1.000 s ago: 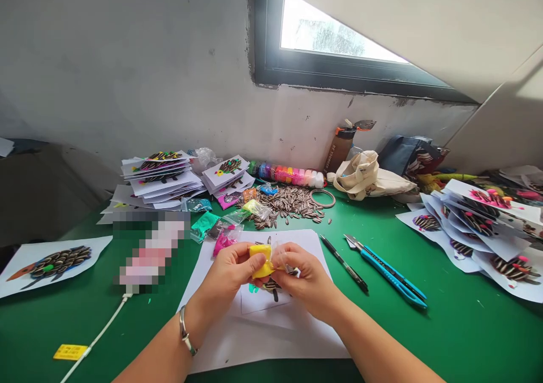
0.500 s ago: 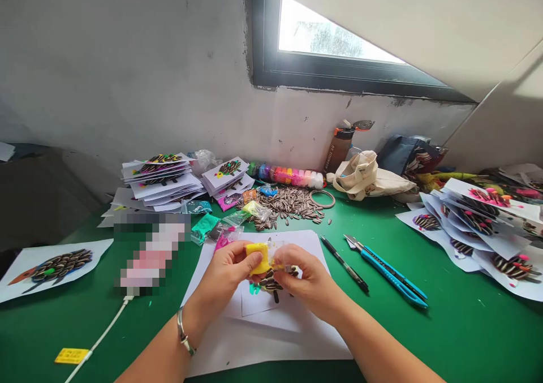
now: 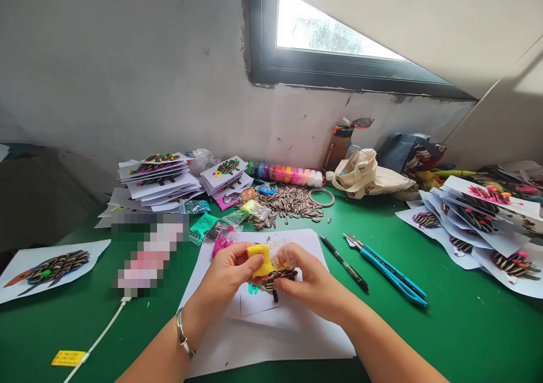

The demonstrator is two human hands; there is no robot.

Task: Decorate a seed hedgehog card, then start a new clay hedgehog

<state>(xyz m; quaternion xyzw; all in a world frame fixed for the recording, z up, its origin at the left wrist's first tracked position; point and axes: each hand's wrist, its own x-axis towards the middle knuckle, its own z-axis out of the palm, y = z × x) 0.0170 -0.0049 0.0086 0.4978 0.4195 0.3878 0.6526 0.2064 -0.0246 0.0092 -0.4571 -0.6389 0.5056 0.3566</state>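
Note:
Between thumb and fingers, my left hand (image 3: 232,265) pinches a flat block of yellow modelling clay (image 3: 259,259). My right hand (image 3: 304,275) is closed on the clear plastic bag (image 3: 281,255) at the clay's right side. Both are held up over a card picture (image 3: 271,280) made with striped sunflower seeds and a bit of green clay, partly hidden by my hands. Beneath it lie white paper sheets (image 3: 212,338). Left of the paper are small bags of clay, one green (image 3: 203,228) and one magenta (image 3: 223,242).
A black pen (image 3: 344,263) and a blue utility knife (image 3: 392,274) lie on the right. Loose sunflower seeds (image 3: 292,205) and a tape ring (image 3: 321,197) are behind. Stacks of seed pictures stand left (image 3: 159,185) and right (image 3: 475,219). A white cable (image 3: 99,336) runs at left.
The yellow clay has turned slightly and shows more stretched in my left hand. My right fingers have shifted on the plastic bag, the thumb moving lower and left.

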